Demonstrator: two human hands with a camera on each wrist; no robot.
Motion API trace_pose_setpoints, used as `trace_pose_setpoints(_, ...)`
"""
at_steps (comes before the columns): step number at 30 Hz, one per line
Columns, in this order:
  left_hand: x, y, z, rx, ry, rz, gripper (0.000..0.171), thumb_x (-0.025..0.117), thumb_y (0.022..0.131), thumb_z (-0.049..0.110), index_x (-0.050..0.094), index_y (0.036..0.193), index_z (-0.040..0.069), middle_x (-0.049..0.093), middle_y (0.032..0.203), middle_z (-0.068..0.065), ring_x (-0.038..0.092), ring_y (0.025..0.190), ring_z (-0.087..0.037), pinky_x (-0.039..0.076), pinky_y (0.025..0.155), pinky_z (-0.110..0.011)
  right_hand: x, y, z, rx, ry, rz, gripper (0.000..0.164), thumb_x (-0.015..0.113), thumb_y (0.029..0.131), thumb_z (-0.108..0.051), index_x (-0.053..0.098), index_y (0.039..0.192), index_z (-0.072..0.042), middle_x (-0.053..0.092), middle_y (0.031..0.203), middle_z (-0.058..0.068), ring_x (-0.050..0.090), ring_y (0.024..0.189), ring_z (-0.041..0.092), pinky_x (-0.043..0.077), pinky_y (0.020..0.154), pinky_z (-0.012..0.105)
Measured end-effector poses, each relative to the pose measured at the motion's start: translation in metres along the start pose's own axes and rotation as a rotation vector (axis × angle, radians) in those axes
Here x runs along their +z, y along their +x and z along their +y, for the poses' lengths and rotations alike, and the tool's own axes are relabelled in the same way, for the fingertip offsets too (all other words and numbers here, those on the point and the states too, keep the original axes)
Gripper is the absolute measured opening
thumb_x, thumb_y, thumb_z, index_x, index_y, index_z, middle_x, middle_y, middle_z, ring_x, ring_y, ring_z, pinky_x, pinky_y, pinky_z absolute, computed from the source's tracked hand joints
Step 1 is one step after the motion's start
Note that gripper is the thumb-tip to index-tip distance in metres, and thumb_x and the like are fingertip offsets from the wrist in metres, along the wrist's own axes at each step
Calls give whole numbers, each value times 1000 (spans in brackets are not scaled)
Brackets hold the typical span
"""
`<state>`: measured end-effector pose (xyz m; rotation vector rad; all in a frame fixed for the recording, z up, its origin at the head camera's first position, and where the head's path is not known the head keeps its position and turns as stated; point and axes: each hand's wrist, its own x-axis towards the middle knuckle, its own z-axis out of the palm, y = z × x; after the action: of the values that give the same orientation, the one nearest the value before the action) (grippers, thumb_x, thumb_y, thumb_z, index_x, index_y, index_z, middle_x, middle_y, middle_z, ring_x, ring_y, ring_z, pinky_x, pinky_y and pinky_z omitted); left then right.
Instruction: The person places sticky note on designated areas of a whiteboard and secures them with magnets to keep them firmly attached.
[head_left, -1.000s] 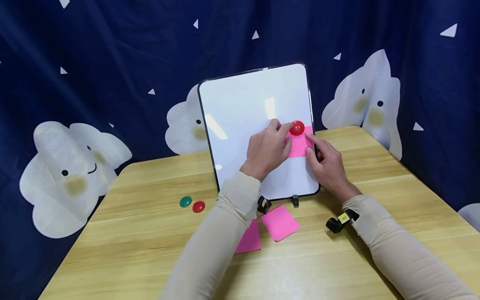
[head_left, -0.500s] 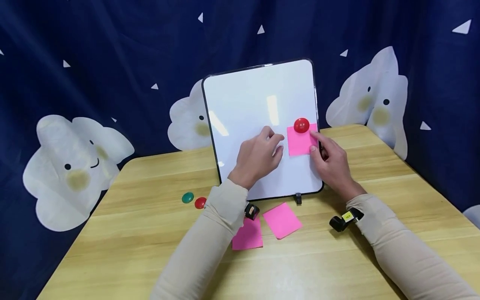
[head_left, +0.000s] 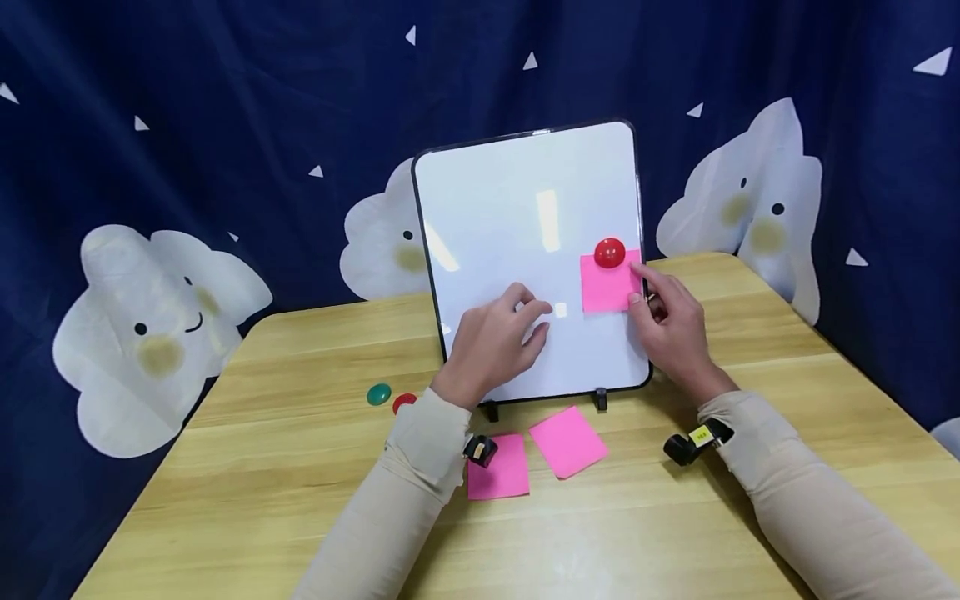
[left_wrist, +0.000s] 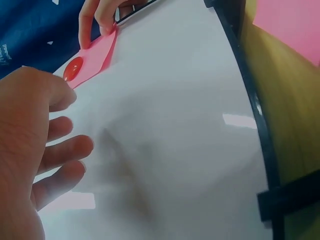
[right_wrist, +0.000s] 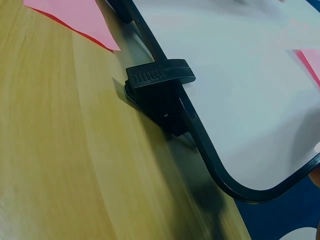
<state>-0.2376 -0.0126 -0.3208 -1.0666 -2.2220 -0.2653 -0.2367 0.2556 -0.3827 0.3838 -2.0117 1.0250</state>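
A whiteboard [head_left: 487, 217] with a black frame leans upright on a small stand. Near its right edge a pink sticky note [head_left: 600, 292] lies against the surface, a round red magnet [head_left: 610, 252] over its top edge. My right hand [head_left: 675, 329] holds the note's right side with thumb and index finger; the other fingers curl at the board's edge, partly hidden. My left hand [head_left: 491, 342], loosely bent and holding nothing, hovers before the board's lower middle, left of the note. In the left wrist view its fingers [left_wrist: 70, 150] stand apart from the note.
On the wooden table [head_left: 300, 492] before the board lie two pink sticky notes, one left [head_left: 502, 475] and one right [head_left: 568, 442]. A green magnet [head_left: 378, 394] and another red magnet [head_left: 403, 402] lie left of the left forearm. A dark blue curtain [head_left: 262, 67] hangs behind.
My left hand has let go of the red magnet and drawn back left and down across the board. The magnet stays on the note. My right hand keeps its place at the note's edge.
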Motion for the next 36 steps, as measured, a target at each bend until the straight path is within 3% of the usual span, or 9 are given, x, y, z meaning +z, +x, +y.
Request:
trace_pose_setpoints(9, -4, -26, -2, 25, -34, 14, 18, 64, 95, 22, 75, 108, 16, 66, 99, -1, 58, 62, -9, 42, 48, -21, -1, -1, 0, 6, 16, 31, 46, 62, 93, 2, 62, 137, -11, 56, 91, 11, 48, 69, 12, 39, 62, 14)
trace_pose_setpoints(17, -5, -44, -9, -14, -27, -11, 19, 65, 94, 23, 75, 109, 16, 66, 97, 1, 59, 63, -9, 45, 51, -23, 0, 4, -15, 11, 71, 84, 40, 61, 89, 12, 65, 128, 4, 59, 92, 23, 50, 71, 10, 38, 62, 11)
trace_pose_setpoints(25, -3, -53, -13, -27, -52, -22, 18, 64, 95, 23, 76, 107, 16, 66, 95, 1, 58, 63, -8, 45, 52, -22, 2, -1, -5, 55, 6, 91, 41, 62, 93, 1, 64, 133, -9, 58, 96, 15, 49, 81, 7, 41, 66, 11)
trace_pose_setpoints(36, -8, -61, -29, -41, -56, -15, 16, 64, 96, 22, 76, 103, 14, 65, 92, 2, 56, 63, -8, 44, 50, -24, 3, -2, -9, 98, -29, 133, 38, 58, 93, -2, 59, 131, -3, 58, 102, 17, 49, 86, 9, 41, 72, 19)
